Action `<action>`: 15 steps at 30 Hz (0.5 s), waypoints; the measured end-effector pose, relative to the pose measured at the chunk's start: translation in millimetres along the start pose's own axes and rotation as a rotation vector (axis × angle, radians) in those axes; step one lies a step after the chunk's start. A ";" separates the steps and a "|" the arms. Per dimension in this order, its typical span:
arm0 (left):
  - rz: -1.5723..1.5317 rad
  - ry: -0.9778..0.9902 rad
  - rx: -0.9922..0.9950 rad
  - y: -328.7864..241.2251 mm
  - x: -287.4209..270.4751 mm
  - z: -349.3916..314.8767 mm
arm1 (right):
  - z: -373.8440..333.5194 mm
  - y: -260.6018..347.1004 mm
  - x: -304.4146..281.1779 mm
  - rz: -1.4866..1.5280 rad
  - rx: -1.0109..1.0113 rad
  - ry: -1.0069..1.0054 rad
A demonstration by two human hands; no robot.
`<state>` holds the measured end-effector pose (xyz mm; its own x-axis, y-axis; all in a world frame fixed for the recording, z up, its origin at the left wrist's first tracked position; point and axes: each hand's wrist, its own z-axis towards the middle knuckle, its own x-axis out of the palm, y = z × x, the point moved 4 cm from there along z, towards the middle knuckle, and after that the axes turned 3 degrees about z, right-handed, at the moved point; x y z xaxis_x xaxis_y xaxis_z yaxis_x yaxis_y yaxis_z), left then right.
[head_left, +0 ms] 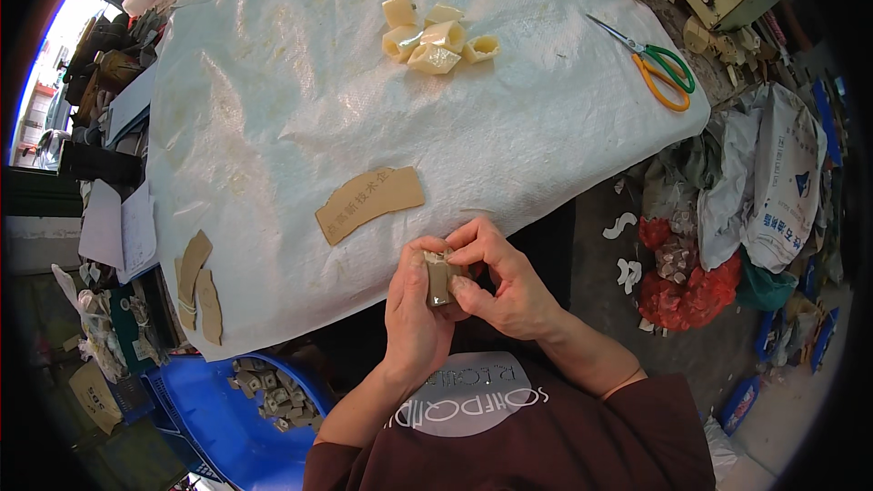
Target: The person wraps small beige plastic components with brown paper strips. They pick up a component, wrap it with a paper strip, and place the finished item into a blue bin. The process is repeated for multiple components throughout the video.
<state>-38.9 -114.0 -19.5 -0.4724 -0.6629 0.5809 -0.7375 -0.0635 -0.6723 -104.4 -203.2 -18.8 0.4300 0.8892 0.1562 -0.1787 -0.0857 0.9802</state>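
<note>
A small grey-brown block-shaped piece [439,284] with a paler top sits between my two hands, just off the table's near edge. My left hand [414,309] grips it from the left side, thumb and fingers against it. From the right, my right hand [498,277] pinches at its upper end and side with thumb and fingertips. The fingers cover part of the piece. Just beyond my hands, a curved strip of brown cardboard [371,205] with print lies on the white sheet [509,136].
Cream-coloured tube pieces [443,35] are grouped at the far middle. Scissors [650,64] with green and orange handles lie far right. Cardboard scraps [195,282] rest at left. A blue tub [250,436] with several grey-brown pieces stands lower left; red bags [687,295] lie on the right floor.
</note>
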 end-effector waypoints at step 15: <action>-0.181 -0.023 -0.086 -7.3 -2.7 4.3 | 2.6 1.6 0.1 -0.095 -0.018 0.052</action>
<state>-30.2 -115.0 -18.1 -0.3178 -0.6633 0.6775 -0.8485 -0.1198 -0.5154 -102.4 -204.5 -16.9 0.3994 0.9151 0.0561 -0.1556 0.0074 0.9878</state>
